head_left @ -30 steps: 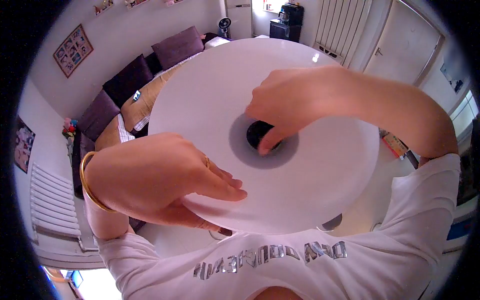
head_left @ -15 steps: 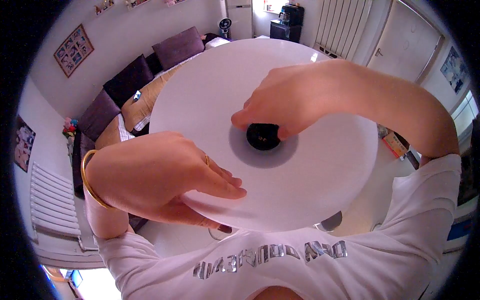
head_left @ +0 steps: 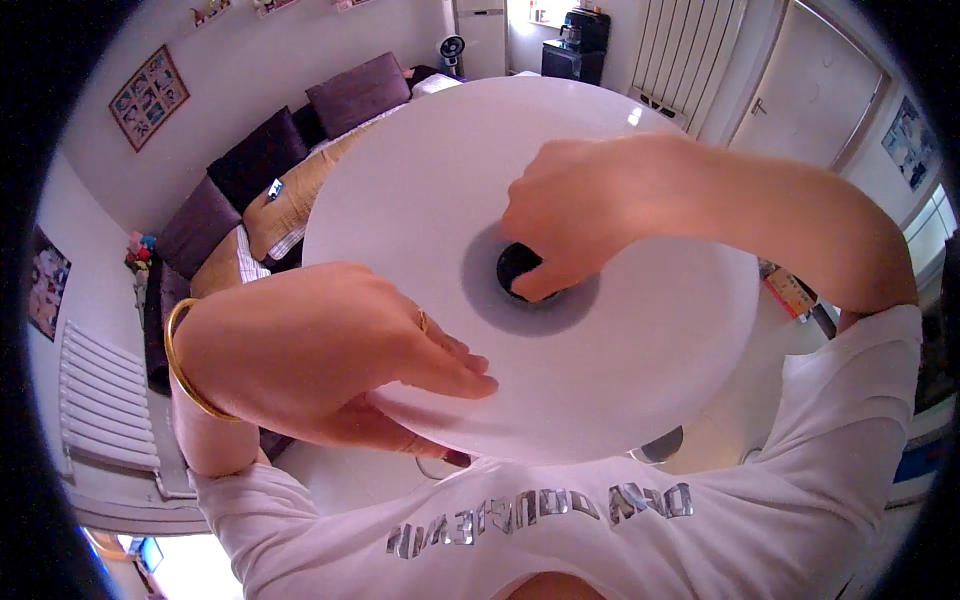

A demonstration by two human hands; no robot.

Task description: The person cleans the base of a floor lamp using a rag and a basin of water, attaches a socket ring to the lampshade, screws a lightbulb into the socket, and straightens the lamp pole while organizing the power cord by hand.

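A large white round disc fills the middle of the view, with a greyish ring at its centre. Inside that ring is a dark round piece; whether it is a knob or a hollow I cannot tell. My right hand is closed around its far and right sides, thumb tip at the near edge, other fingertips hidden. My left hand, with a gold bangle and a ring, reaches over the disc's near left part. Its fingers are stretched out on or just above the white surface; the thumb is at the near rim.
Beyond the disc to the left stands a sofa with dark cushions, a phone lying on it. A radiator is on the left wall. A black appliance and a door are at the back.
My right hand has turned about the dark piece: the thumb has moved from its right side to the near edge, and the fingers have drawn in. My left hand stays nearly still.
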